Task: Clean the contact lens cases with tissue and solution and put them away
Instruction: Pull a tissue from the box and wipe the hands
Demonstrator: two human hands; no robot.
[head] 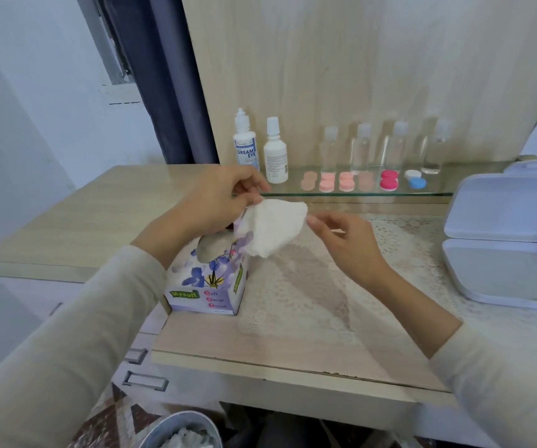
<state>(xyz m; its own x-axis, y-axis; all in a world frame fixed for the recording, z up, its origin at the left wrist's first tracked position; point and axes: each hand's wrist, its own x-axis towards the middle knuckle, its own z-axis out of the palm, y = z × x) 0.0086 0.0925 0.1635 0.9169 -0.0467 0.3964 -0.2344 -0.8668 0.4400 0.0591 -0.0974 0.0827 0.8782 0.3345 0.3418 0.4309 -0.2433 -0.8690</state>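
Holding a white tissue (273, 227) spread between two hands, just above a tissue box (207, 282).
Pinched at its upper left corner by the left hand (225, 195) and at its right edge by the right hand (344, 240); well apart from the lens cases (357, 182) lined along the glass shelf (435, 189) behind.

This looks to me like a room at home. I see a wood-grain surface (66, 221) with a lace mat (406, 240), drawers (151, 367) below, a dark curtain (163, 76) and a tissue box (205, 286)
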